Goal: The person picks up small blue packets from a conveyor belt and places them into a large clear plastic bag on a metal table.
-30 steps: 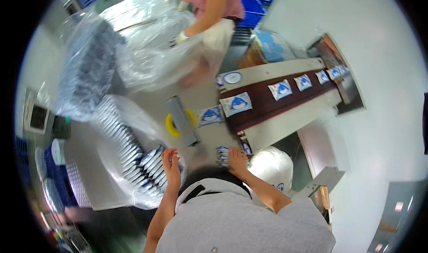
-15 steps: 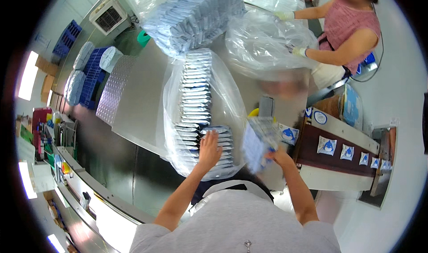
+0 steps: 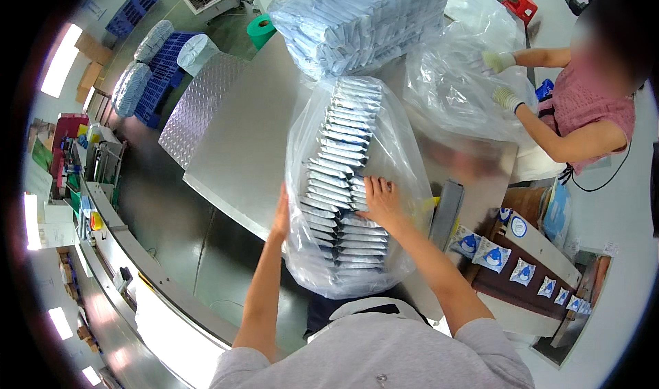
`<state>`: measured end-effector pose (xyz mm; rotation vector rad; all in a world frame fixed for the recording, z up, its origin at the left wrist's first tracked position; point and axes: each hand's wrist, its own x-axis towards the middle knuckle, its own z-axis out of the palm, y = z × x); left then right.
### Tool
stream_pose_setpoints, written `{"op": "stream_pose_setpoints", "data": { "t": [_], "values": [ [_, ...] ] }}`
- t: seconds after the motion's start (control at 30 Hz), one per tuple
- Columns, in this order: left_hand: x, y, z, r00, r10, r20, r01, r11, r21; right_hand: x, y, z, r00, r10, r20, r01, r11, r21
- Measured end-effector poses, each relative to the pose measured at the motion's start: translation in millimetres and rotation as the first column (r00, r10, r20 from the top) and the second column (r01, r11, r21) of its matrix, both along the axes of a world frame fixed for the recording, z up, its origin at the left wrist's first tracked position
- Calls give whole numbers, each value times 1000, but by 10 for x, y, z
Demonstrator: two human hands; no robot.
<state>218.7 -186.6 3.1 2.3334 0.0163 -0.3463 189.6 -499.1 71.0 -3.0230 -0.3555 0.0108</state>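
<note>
A big clear plastic bag (image 3: 405, 142) lies on the metal table, holding silvery-blue packets (image 3: 343, 138) stood on edge. One long row runs away from me; a shorter row (image 3: 362, 248) lines its near right side. My right hand (image 3: 383, 200) is inside the bag at the far end of the short row, thumb and fingers around a few packets. Its palm hides part of them. Against the bag's left side rests my left hand (image 3: 281, 214), fingers stretched out and nothing gripped.
Beyond stands a large full bag of packets (image 3: 364, 29). A co-worker's gloved hands (image 3: 504, 80) handle another clear bag (image 3: 453, 80) at right. A conveyor (image 3: 504, 272) carries printed packets (image 3: 493, 255) beside a grey box-shaped part (image 3: 447, 210). The metal table (image 3: 240, 138) ends at left.
My right hand has brought a bundle of packets from the right into the bag. My left hand has left the short row for the bag's left side. The view has shifted.
</note>
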Motion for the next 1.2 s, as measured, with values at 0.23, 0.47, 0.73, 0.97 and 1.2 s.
{"op": "stream_pose_setpoints", "data": {
  "t": [0.23, 0.47, 0.73, 0.97, 1.2],
  "values": [
    [120, -165, -511, 999, -24, -36, 17, 982, -190, -55, -13, -90, 996, -21, 82, 22, 1000, -5],
    [332, -539, 407, 922, 293, 252, -273, 956, -110, -294, -66, 53, 990, -69, 124, 59, 995, 85],
    [-660, -1866, 1549, 779, -162, 606, 335, 924, -183, -1835, -477, 718, 956, -236, 176, 113, 846, 520],
    [-1685, -2517, 1578, 716, -546, 435, 666, 721, -192, -2908, -2344, 749, 811, -584, -38, 578, 789, 207],
    [-1925, -2722, 1617, 703, -619, 351, 699, 691, -182, -3175, -4006, 782, 765, -498, -408, 490, 862, -134]
  ]
}}
